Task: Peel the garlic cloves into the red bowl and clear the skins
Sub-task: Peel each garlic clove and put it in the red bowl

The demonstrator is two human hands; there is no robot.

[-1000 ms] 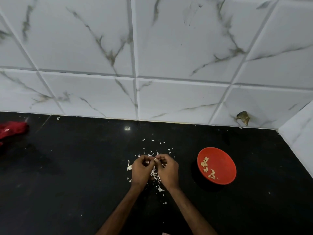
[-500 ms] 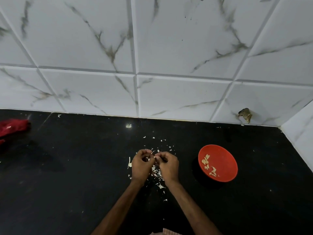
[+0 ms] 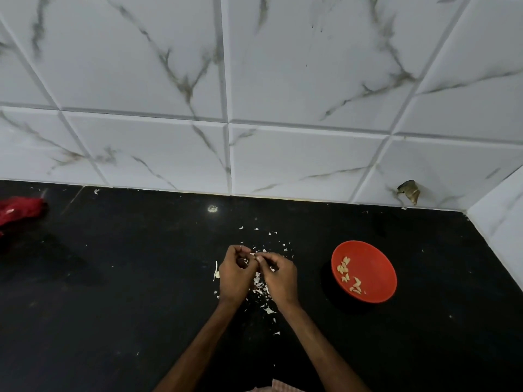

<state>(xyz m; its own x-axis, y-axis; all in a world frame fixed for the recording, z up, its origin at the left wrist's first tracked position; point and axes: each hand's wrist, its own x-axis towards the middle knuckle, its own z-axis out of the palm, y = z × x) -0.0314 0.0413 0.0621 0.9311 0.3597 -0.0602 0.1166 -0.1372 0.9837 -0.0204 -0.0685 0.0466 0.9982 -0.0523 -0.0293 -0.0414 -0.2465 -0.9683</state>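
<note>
Fingers (image 3: 268, 258) of left hand (image 3: 235, 277) and right hand (image 3: 283, 277) curl, pinching garlic clove (image 3: 256, 253) between them.

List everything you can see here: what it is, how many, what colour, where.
Round red plastic bowl: one, red, on the counter right of the hands.
Peeled garlic cloves: several, cream, in the bowl's left half.
Papery garlic skins: many, white, scattered on the counter around and under the hands.
Small pale garlic clove: one, whitish, pinched between both hands' fingertips.
Crumpled red cloth: one, red, counter's far left edge.
Black stone countertop: one, black, beneath everything.
Marble-veined wall tiles: several, white with grey veins, behind the counter.
Brownish patch on wall: one, brown-grey, low on the right; unclear what.
Left hand: one, pinching the clove.
Right hand: one, pinching the clove too.
</note>
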